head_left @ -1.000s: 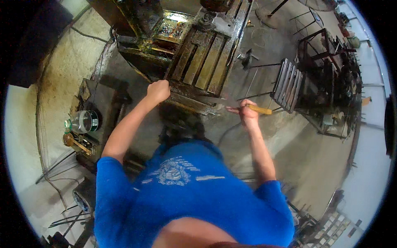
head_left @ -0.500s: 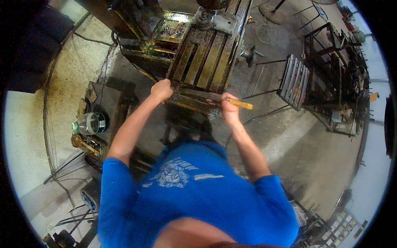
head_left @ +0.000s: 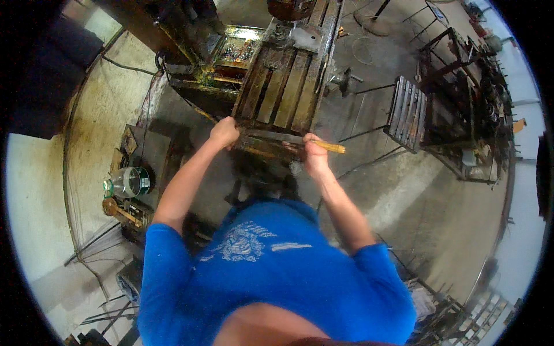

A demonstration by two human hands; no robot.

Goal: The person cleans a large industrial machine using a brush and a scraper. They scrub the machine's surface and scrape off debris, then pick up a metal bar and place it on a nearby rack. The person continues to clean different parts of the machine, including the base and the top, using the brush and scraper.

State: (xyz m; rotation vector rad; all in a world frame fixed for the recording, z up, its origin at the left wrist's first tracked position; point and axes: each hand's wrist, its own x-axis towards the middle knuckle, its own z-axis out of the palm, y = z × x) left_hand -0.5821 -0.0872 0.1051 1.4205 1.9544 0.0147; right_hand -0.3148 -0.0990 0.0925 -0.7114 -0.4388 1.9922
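Note:
A long flat file (head_left: 272, 136) with a yellow handle lies crosswise at the near end of the slotted machine table (head_left: 284, 86). My right hand (head_left: 314, 154) is closed round it where blade and handle meet, and the handle sticks out to the right. At the other end, my left hand (head_left: 224, 134) is closed on the blade's tip beside the table's left corner. Between my hands the blade runs along the table's near edge; whether it touches the metal there I cannot tell.
Beyond the table stands the machine's dark, oily column (head_left: 173, 40). On my left are a clear plastic bottle (head_left: 128, 182) and a wooden-handled hammer (head_left: 124, 212). To the right stand a slatted stool (head_left: 406, 114) and a dark metal rack (head_left: 461, 104) with parts.
Both hands and the file sit slightly further left in the picture. The view has also shifted a little, and the grip on the file is the same.

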